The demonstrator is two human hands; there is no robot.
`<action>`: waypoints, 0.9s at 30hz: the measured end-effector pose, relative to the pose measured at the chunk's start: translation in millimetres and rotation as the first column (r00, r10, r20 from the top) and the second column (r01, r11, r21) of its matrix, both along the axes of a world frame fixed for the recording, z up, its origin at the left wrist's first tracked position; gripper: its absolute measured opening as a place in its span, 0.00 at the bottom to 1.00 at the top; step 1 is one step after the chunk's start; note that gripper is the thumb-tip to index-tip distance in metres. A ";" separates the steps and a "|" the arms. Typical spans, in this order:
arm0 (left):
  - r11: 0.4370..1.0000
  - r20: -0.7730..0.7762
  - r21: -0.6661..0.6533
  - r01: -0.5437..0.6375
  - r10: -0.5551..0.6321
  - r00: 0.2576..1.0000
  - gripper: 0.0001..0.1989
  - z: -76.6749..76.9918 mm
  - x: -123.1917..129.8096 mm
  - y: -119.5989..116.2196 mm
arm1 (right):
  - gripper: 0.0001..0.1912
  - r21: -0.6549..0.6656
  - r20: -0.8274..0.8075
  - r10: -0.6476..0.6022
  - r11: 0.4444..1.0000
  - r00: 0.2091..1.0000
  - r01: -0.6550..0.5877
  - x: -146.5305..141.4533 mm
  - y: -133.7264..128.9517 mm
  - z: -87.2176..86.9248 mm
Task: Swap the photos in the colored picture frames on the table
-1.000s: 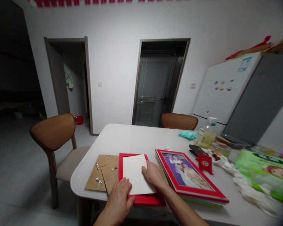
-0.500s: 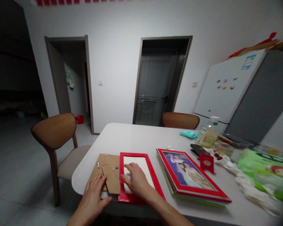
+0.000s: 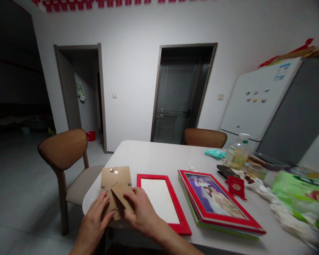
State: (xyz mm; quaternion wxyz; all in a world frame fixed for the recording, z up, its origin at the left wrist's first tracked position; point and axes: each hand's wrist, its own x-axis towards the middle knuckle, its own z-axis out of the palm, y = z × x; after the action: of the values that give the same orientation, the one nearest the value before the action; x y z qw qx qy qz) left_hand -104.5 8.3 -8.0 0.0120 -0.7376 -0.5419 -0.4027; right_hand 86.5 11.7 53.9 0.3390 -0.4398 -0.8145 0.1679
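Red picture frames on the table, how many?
2 seen for certain. One red frame with a blank white insert lies beside the right hand. A second, the photo frame, tops a stack to its right; more frames may be hidden beneath it.

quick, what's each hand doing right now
Left hand: fingers on the backing board, gripping its left edge.
Right hand: gripping the board's right side.

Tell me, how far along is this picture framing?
Looks done: a white sheet lies inside the red frame, and finished frames are stacked beside it. In hand: the left hand and right hand both hold the brown backing board, lifted off the table. Left, probably: the board is not yet on the frame.
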 end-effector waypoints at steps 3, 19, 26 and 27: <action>0.995 -0.051 0.069 0.076 -0.073 0.996 0.26 24.3 19.8 -4.8 | 0.21 -0.026 -0.083 -0.001 1.000 0.997 -0.001 20.4 -7.2 19.8; 0.936 0.140 -0.147 0.320 -0.301 0.943 0.37 19.9 140.1 3.2 | 0.19 -0.059 -0.035 -0.174 0.983 0.984 0.172 136.6 -6.9 18.4; 0.849 0.125 -0.368 0.380 -0.360 0.925 0.35 5.2 144.2 -7.4 | 0.20 -0.181 0.065 -0.192 0.963 0.979 0.201 141.6 -7.9 -7.1; 0.842 0.098 -0.386 0.376 -0.368 0.925 0.34 8.8 142.2 -9.6 | 0.20 -0.189 0.087 -0.175 0.964 0.981 0.189 139.9 -7.9 -9.2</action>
State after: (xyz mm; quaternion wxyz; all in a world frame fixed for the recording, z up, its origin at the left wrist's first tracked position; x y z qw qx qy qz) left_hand 37.7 -1.3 0.8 -0.2219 -0.8113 -0.4589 -0.2862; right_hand 226.4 3.8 44.7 0.2796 -0.5497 -0.7613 0.2001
